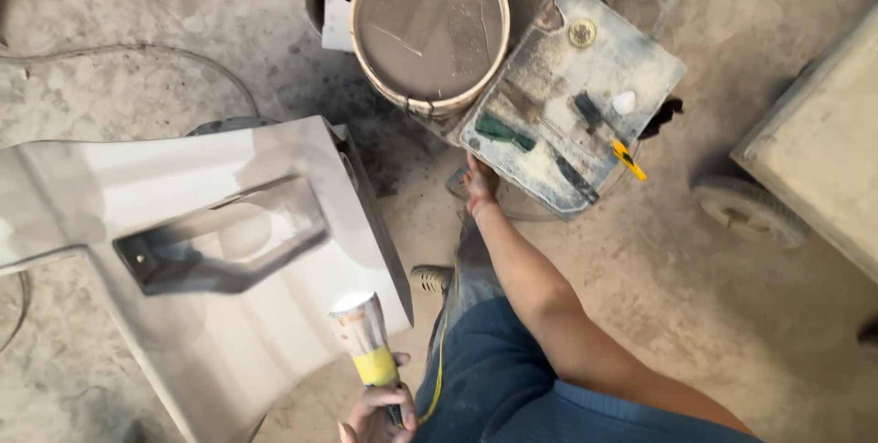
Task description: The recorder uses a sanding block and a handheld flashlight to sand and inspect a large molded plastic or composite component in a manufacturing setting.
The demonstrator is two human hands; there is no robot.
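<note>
My left hand [377, 414] at the bottom edge is shut on a cylindrical can [366, 338] with a yellow band and a dusty white top. The can points up toward the lower edge of a large grey primed body panel [210, 224]. My right arm stretches forward, and my right hand [479, 183] rests against the near edge of a dusty rectangular tin [572, 96]. Its fingers are tucked at the tin's rim and hidden. On the tin lie a green-handled tool [503, 129], a yellow utility knife [629, 160] and a small white piece [624, 102].
A round bucket [430, 27] of grey paste stands behind the tin. A wheeled cart [814, 150] with its wheel [750, 212] is at the right. A hose [137, 50] curves over the dusty concrete floor. My sandalled foot [430, 278] is beside the panel.
</note>
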